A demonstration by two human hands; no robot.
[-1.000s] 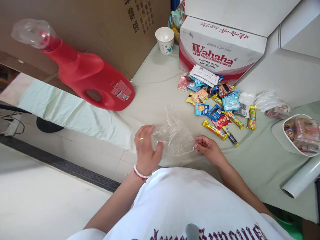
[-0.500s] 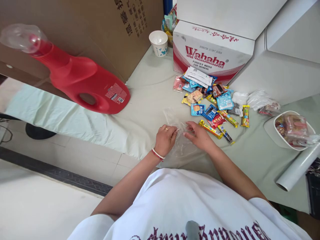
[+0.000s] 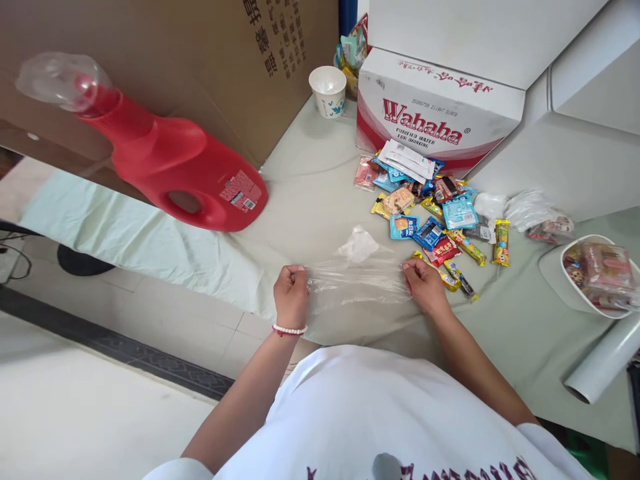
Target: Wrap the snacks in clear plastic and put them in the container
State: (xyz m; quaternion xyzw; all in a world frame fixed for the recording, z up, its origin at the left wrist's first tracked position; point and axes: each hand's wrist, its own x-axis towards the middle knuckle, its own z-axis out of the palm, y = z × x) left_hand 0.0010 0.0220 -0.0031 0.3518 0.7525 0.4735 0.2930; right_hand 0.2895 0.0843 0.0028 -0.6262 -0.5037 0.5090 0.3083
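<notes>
A thin clear plastic bag (image 3: pixel 357 280) is stretched sideways between my two hands, just above the table's front edge. My left hand (image 3: pixel 291 293) is closed on its left end, and my right hand (image 3: pixel 424 285) pinches the right end. Behind the bag's middle, a whitish bunched part (image 3: pixel 359 245) of the plastic sticks up. Just past my right hand lies a loose pile of wrapped snacks (image 3: pixel 430 232); a yellow snack packet (image 3: pixel 450 280) is partly hidden behind that hand.
A red jug (image 3: pixel 185 167) leans at the left by a large cardboard box (image 3: pixel 210 80). A paper cup (image 3: pixel 329 93) stands near the Wahaha carton (image 3: pixel 435 113). To the right are a white snack-filled tub (image 3: pixel 555 263) and a white roll (image 3: pixel 603 360).
My hands came together on the bag, then moved apart sideways. The bag went from loose and crumpled to pulled taut between them. The camera view shifted slightly.
</notes>
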